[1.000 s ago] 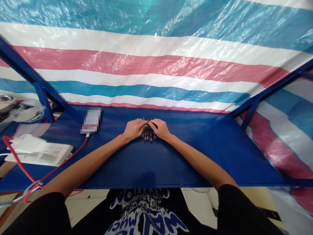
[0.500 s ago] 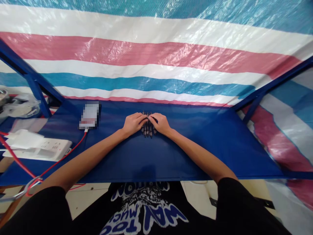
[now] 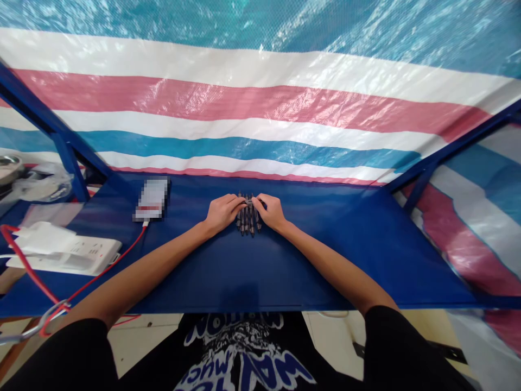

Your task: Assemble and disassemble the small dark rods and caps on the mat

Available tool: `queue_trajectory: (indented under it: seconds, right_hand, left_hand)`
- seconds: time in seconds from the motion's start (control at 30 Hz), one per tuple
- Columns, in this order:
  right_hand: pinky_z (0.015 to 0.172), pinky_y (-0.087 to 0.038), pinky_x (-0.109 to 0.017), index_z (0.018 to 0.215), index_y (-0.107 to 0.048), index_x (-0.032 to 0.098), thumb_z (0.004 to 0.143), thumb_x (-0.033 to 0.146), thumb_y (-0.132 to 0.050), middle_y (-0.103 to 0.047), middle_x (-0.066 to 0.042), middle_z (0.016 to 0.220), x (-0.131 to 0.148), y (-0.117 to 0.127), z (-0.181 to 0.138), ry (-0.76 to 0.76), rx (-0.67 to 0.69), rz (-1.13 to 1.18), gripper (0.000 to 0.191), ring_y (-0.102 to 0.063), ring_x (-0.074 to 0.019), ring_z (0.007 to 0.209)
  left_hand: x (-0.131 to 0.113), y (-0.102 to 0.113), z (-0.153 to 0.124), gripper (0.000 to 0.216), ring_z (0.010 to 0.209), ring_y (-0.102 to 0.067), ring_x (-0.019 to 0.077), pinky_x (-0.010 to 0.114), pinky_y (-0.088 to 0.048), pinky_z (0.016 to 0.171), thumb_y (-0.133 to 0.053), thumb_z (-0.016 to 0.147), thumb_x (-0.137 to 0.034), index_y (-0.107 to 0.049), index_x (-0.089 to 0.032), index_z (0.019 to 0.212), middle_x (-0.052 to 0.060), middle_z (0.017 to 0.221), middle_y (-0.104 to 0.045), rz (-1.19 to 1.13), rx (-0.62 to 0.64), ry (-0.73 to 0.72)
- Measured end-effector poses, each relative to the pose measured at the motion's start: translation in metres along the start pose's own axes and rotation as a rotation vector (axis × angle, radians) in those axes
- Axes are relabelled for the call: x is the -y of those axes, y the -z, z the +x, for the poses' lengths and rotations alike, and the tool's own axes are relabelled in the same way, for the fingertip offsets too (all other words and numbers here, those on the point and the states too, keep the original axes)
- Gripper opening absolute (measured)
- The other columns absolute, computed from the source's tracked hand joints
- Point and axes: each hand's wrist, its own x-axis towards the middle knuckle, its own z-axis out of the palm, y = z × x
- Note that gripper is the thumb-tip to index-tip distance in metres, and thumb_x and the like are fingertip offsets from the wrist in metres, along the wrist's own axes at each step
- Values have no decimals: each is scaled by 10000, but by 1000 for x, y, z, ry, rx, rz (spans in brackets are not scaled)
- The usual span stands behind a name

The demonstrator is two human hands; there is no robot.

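Several dark, slender pens (image 3: 248, 224) with lighter bands lie side by side on the blue table surface, pointing toward me. My left hand (image 3: 223, 210) is at their left side, thumb and fingers closed in a pinch near the far ends. Opposite it, my right hand (image 3: 270, 209) pinches at the right side, its fingertips a small gap away from the left ones. A small greyish piece shows between the fingertips, across the pens; its kind is too small to tell. The fingers partly cover the pens' upper parts.
A phone (image 3: 152, 199) lies to the left, plugged into a red cable (image 3: 129, 242). A white power strip (image 3: 90, 254) sits at the table's left end. Blue frame bars (image 3: 423, 157) and a striped plastic sheet (image 3: 252, 103) enclose the back and sides.
The fingertips have drawn slightly apart, uncovering more of the pens between them. The whole view has shifted a little, so the table appears lower.
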Motion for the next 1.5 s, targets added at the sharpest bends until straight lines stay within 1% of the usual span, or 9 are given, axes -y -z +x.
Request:
queue_trajectory:
  seconds: [0.13, 0.37, 0.53, 0.63, 0.8, 1.0, 1.13, 1.3, 1.5]
  right_hand:
    - [627, -401, -262, 668, -550, 180, 960, 470, -373, -570, -22, 636, -2, 0, 0, 5, 7, 24, 447, -523, -139, 604]
    - [681, -448, -268, 746, -605, 175, 957, 410, -426, -645, -52, 725, -4, -1, 0, 92, 11, 45, 363, -584, -156, 678]
    - [725, -470, -298, 797, -629, 170, 957, 367, -447, -656, -68, 759, -8, -5, -4, 159, -9, 6, 312, -593, -173, 725]
    - [746, -478, -319, 820, -634, 176, 960, 365, -441, -655, -73, 777, -8, -6, -6, 189, -19, -23, 305, -589, -183, 753]
    - [743, -484, -334, 848, -631, 170, 963, 339, -441, -652, -86, 793, -5, -4, -7, 253, -52, -55, 279, -579, -192, 763]
    - [734, -482, -346, 857, -622, 173, 962, 335, -445, -647, -89, 792, -5, -4, -7, 282, -63, -76, 262, -571, -198, 760]
    - [740, -484, -351, 863, -615, 174, 958, 319, -451, -647, -88, 801, -5, -4, -8, 292, -70, -70, 239, -569, -200, 765]
    - [745, -491, -349, 878, -606, 175, 953, 305, -449, -639, -90, 810, -2, -3, -8, 289, -63, -41, 217, -569, -201, 777]
    - [767, -491, -354, 875, -597, 182, 946, 331, -452, -624, -83, 819, -1, -2, -5, 226, -41, 7, 220, -567, -203, 801]
  left_hand:
    - [1, 0, -1, 286, 681, -615, 115, 213, -423, 622, -463, 961, -355, -681, -173, 929, 30, 765, -685, -9, -18, -7]
    - [3, -1, -6, 308, 589, -572, 90, 211, -335, 517, -440, 969, -330, -696, -180, 885, 10, 684, -656, 62, -17, -40]
    - [4, -2, -8, 331, 565, -554, 95, 229, -288, 484, -424, 962, -338, -702, -190, 858, 11, 663, -646, 69, 57, 11]
    - [5, -2, -8, 327, 562, -554, 98, 232, -281, 482, -426, 956, -330, -703, -192, 850, 11, 664, -650, 64, 64, 22]
    - [6, -2, -9, 312, 554, -561, 96, 231, -291, 486, -441, 950, -314, -704, -186, 843, 7, 674, -665, 28, 18, -3]
    - [8, -3, -10, 306, 570, -567, 96, 226, -310, 497, -448, 943, -319, -710, -187, 858, 12, 681, -666, -14, 49, 33]
    - [8, -2, -8, 310, 558, -561, 97, 227, -315, 495, -445, 942, -318, -711, -186, 852, 10, 666, -662, -33, 41, 33]
    - [6, -1, -8, 302, 556, -567, 92, 221, -337, 497, -462, 939, -324, -717, -182, 863, 15, 669, -667, -60, 7, 36]
    - [4, -1, -5, 271, 598, -590, 88, 202, -399, 547, -487, 939, -324, -719, -187, 905, 15, 687, -672, -77, -32, 38]
